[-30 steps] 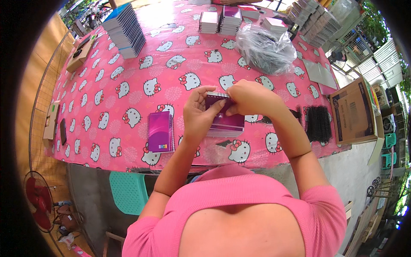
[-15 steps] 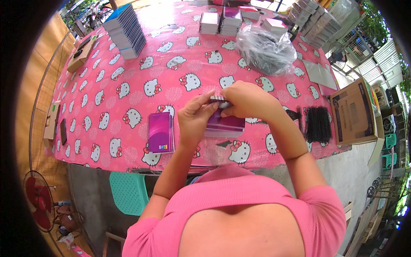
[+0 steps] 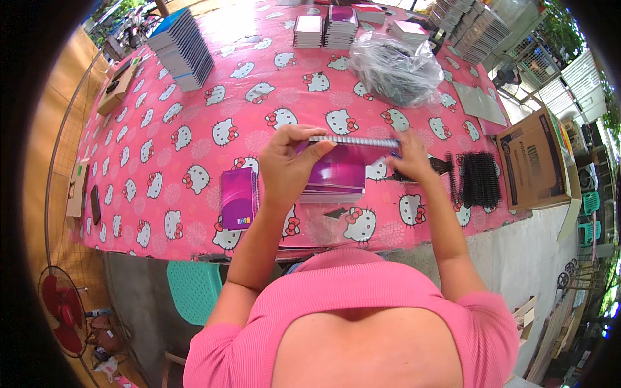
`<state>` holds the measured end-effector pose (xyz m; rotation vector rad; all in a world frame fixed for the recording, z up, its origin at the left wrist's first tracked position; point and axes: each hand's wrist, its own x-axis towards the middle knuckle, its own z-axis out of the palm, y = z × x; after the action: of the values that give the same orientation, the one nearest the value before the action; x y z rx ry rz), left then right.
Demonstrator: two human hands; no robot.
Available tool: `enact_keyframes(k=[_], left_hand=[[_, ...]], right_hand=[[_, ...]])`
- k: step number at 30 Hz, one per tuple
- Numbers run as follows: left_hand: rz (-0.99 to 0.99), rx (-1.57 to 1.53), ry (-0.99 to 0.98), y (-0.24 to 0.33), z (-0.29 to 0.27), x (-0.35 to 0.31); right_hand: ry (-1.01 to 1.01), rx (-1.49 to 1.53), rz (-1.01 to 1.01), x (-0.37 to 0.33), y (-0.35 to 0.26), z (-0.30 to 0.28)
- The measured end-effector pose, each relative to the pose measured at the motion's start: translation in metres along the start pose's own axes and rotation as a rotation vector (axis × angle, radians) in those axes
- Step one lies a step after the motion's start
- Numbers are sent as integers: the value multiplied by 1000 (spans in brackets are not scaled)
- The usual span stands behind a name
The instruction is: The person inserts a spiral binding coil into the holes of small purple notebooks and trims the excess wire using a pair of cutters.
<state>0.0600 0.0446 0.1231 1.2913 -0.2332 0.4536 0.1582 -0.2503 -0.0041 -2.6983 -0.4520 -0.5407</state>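
My left hand [image 3: 288,161] pinches the left end of a purple spiral notebook [image 3: 359,141], raised with its wire-bound edge facing up. At the far end of that coil my right hand [image 3: 414,158] has its fingers curled. A bit of blue and a dark shape show at these fingers, but what they hold is too small to name. Below the raised notebook lies a stack of purple notebooks [image 3: 333,184]. Left of my left wrist is another small stack of purple covers [image 3: 238,200]. Black plastic coils [image 3: 480,180] lie in a bundle right of my right hand.
A tall notebook stack [image 3: 181,48] stands far left, with shorter stacks [image 3: 341,27] at the back. A clear plastic bag [image 3: 396,71] with dark contents lies beyond my hands. A cardboard box [image 3: 533,158] stands at the right edge, and a phone [image 3: 96,205] lies left.
My right hand has moved right, from beside my left hand to the coil's far end. The notebook's spiral edge now shows along its length. My left hand stays nearly in place.
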Motion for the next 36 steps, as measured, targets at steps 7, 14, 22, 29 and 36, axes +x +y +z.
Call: enact_keyframes(k=[7, 14, 22, 29, 36], left_hand=[[602, 470, -86, 6, 12, -19], [191, 520, 15, -10, 18, -41], [259, 466, -21, -14, 14, -46], [505, 538, -51, -12, 3, -39], [19, 358, 413, 39, -65, -16]], right_hand=[[-71, 39, 236, -44, 30, -7], [-233, 612, 51, -41, -138, -132], [-178, 501, -163, -44, -158, -137], [-973, 1718, 362, -41, -137, -119], [37, 437, 148, -50, -72, -59]])
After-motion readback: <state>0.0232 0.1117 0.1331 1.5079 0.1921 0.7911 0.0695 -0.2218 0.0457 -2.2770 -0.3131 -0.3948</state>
